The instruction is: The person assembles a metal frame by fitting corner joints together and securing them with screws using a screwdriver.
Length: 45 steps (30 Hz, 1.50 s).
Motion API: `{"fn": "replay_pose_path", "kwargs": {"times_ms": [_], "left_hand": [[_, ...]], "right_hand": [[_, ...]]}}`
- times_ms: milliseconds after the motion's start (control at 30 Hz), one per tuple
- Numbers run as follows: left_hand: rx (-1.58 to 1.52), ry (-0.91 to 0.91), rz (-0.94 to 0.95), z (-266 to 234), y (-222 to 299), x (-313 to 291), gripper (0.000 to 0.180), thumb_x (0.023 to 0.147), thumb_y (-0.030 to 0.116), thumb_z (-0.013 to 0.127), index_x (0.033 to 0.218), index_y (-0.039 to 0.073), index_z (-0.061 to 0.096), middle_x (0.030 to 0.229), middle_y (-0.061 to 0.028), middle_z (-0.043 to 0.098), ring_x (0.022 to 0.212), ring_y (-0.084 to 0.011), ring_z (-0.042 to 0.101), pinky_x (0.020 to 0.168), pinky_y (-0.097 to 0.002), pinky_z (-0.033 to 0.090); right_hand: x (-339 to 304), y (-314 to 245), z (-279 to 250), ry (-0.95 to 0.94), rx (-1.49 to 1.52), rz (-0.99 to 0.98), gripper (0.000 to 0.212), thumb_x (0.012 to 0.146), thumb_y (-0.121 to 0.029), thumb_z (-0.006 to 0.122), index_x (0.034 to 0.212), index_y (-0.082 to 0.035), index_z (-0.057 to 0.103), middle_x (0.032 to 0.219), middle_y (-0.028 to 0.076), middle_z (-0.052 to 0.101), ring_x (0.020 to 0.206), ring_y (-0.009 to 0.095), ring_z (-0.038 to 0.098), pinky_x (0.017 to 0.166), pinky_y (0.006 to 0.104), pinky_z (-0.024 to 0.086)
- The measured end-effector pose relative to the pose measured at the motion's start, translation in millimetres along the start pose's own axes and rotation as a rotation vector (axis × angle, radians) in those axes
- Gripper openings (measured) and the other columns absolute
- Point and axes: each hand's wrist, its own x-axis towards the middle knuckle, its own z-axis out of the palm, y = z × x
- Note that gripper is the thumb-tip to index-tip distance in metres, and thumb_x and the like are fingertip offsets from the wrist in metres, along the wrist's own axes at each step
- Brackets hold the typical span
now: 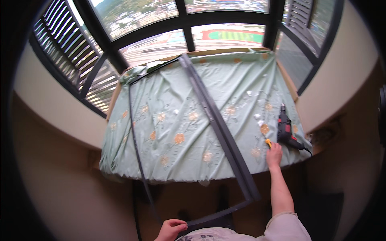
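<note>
A large dark rectangular frame (219, 130) lies tilted across the cloth, its near end sticking out past the cloth's front edge toward me. My left hand (172, 229) is closed on the near corner region of this frame, thumb on top. Out to the right, my right hand (274, 155) reaches over the cloth with its fingers closed round a screwdriver (268, 141), whose yellow handle end shows and whose thin shaft points away from me. Just right of that hand rests a black and red power drill (284, 127), its chuck facing the window.
A pale green flowered cloth (173, 120) covers the broad surface in the window bay. Small white scraps (258, 117) lie near the drill. Dark-framed windows (225, 18) enclose the far side, with a louvred shutter (66, 44) at left. Curved walls (52, 104) stand on both sides.
</note>
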Motion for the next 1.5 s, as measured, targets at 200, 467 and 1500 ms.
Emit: {"fn": "replay_pose_path", "kwargs": {"times_ms": [200,467,1500], "left_hand": [[-0.200,-0.062,0.032,5.1,12.3,21.2,0.011,0.086,0.000,0.069,0.096,-0.005,0.068,0.091,-0.0125,0.069,0.084,-0.0195,0.067,0.079,-0.0306,0.055],[-0.793,-0.487,0.188,-29.6,46.1,-6.7,0.011,0.091,0.008,0.068,0.102,0.010,0.069,0.111,-0.0052,0.064,0.105,-0.0229,0.064,0.093,-0.0369,0.054],[-0.587,-0.909,-0.031,-212.7,-61.6,-186.2,0.014,0.084,0.011,0.077,0.096,0.010,0.072,0.096,-0.0043,0.068,0.091,-0.0207,0.063,0.080,-0.0328,0.053]], "right_hand": [[-23.2,-28.6,-53.6,0.120,0.381,-0.084,0.032,0.081,0.002,0.059,0.113,0.003,0.057,0.105,0.018,0.054,0.098,0.040,0.054,0.086,0.0425,0.045],[-221.8,-226.2,-232.2,-0.603,1.370,-0.141,0.036,0.075,-0.007,0.069,0.108,0.006,0.066,0.099,0.016,0.067,0.088,0.022,0.064,0.081,0.0323,0.051],[-602.9,-355.3,-349.9,0.191,0.732,-0.531,0.037,0.066,0.003,0.076,0.100,-0.009,0.074,0.096,0.010,0.062,0.066,0.018,0.057,0.054,0.0274,0.048]]}}
